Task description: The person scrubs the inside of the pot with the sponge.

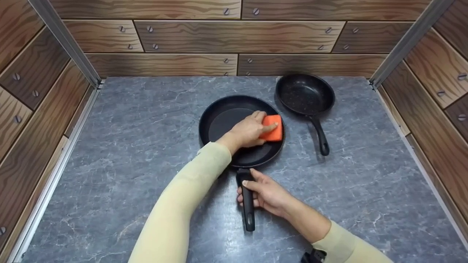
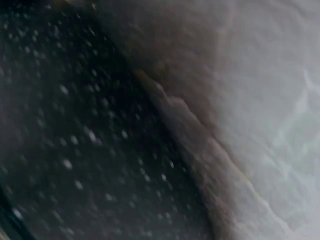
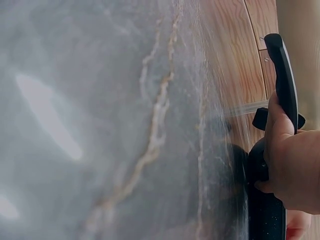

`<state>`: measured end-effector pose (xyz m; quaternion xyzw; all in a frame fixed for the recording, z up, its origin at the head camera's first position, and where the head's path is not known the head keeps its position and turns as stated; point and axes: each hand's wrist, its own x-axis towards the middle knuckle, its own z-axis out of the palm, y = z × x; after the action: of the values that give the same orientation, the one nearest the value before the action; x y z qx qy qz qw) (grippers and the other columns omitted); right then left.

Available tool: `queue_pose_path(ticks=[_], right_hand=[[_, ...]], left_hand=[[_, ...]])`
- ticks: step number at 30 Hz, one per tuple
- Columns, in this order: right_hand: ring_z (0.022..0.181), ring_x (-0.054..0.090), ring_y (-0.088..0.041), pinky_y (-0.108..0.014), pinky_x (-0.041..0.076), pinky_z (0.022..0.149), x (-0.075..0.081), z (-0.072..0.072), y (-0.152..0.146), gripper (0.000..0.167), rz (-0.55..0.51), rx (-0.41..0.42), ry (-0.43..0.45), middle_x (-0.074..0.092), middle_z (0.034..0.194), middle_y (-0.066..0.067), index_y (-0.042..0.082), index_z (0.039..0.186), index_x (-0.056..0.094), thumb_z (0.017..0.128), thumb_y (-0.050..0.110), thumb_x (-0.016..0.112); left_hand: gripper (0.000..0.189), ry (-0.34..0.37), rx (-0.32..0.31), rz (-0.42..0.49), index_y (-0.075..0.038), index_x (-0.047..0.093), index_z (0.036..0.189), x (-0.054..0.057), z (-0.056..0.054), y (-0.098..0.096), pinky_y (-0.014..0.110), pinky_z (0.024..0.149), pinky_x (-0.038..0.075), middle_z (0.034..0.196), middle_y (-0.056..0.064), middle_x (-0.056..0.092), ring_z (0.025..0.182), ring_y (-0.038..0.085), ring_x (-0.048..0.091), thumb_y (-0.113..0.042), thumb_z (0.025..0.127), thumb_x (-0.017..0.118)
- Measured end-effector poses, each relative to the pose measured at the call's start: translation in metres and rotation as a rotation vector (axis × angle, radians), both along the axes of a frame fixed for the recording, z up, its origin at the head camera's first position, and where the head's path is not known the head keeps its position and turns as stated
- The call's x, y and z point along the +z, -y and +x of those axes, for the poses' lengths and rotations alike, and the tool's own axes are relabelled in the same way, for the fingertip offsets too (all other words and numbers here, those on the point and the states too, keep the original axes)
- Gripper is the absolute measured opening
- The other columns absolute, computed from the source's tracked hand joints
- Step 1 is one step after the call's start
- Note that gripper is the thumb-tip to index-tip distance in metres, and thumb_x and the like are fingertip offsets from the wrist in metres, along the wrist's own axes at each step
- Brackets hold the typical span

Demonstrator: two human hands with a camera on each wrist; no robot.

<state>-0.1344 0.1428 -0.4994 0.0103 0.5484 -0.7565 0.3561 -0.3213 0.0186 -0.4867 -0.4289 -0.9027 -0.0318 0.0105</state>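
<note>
In the head view a large black frying pan (image 1: 225, 122) sits mid-table with its handle (image 1: 249, 213) toward the near side. An orange sponge (image 1: 275, 134) lies against the pan's inner right side, held by my left hand (image 1: 249, 129) with the forefinger laid across its top. My right hand (image 1: 272, 195) grips the pan handle near the pan, thumb on top and fingers curled beneath. In the right wrist view, that hand (image 3: 295, 162) shows at the right edge around the handle (image 3: 282, 70). A dark, white-speckled surface (image 2: 90, 135) fills the left of the blurred left wrist view.
A smaller black frying pan (image 1: 305, 95) stands at the back right, its handle (image 1: 320, 137) pointing toward the near side. The grey marbled tabletop (image 1: 128, 120) is bounded by wood-patterned panels (image 1: 234, 36) at the back and both sides.
</note>
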Motion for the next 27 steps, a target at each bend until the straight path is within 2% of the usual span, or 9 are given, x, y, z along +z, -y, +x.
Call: queue_pose_path(ticks=[5,9,14,20,27], right_hand=[[0.085,0.074,-0.021,-0.043,0.063,0.082,0.000,0.000,0.000,0.075,0.000,-0.005,0.000,0.070,0.099,-0.013,0.006,0.168,0.004,0.110,0.009,0.051],[0.085,0.074,-0.021,-0.043,0.063,0.082,0.000,0.000,0.000,0.075,0.005,-0.005,0.001,0.070,0.100,-0.014,0.006,0.168,0.004,0.110,0.008,0.050],[0.084,0.075,-0.022,-0.044,0.063,0.081,0.000,0.000,-0.001,0.076,0.014,-0.007,0.001,0.070,0.100,-0.014,0.007,0.169,0.001,0.110,0.009,0.050],[0.082,0.075,-0.022,-0.044,0.063,0.081,-0.001,0.002,-0.004,0.082,0.028,-0.010,0.004,0.070,0.099,-0.013,0.008,0.170,-0.007,0.110,0.009,0.050],[0.082,0.074,-0.022,-0.044,0.063,0.082,-0.001,0.003,-0.005,0.083,0.026,-0.020,0.005,0.070,0.099,-0.013,0.009,0.170,-0.008,0.110,0.008,0.050]], left_hand=[[0.064,-0.165,-0.034,-0.132,-0.032,0.044,0.163,0.002,-0.005,-0.001,0.052,0.122,0.033,0.161,0.028,0.036,0.148,0.045,0.037,-0.035,0.104,0.067],[0.058,-0.246,-0.046,-0.226,-0.033,0.041,0.165,0.003,-0.008,-0.001,0.050,0.126,0.026,0.165,0.028,0.032,0.153,0.043,0.034,-0.029,0.109,0.056],[0.057,-0.266,-0.040,-0.303,-0.032,0.034,0.168,0.005,-0.011,-0.001,0.049,0.128,0.019,0.169,0.027,0.027,0.156,0.042,0.028,-0.023,0.113,0.046],[0.059,-0.274,-0.018,-0.326,-0.030,0.033,0.168,0.005,-0.015,0.000,0.050,0.127,0.023,0.168,0.027,0.027,0.155,0.042,0.029,-0.024,0.112,0.049],[0.058,-0.289,0.026,-0.373,-0.028,0.033,0.168,0.009,-0.020,0.000,0.052,0.126,0.023,0.167,0.027,0.028,0.155,0.042,0.029,-0.023,0.112,0.046]])
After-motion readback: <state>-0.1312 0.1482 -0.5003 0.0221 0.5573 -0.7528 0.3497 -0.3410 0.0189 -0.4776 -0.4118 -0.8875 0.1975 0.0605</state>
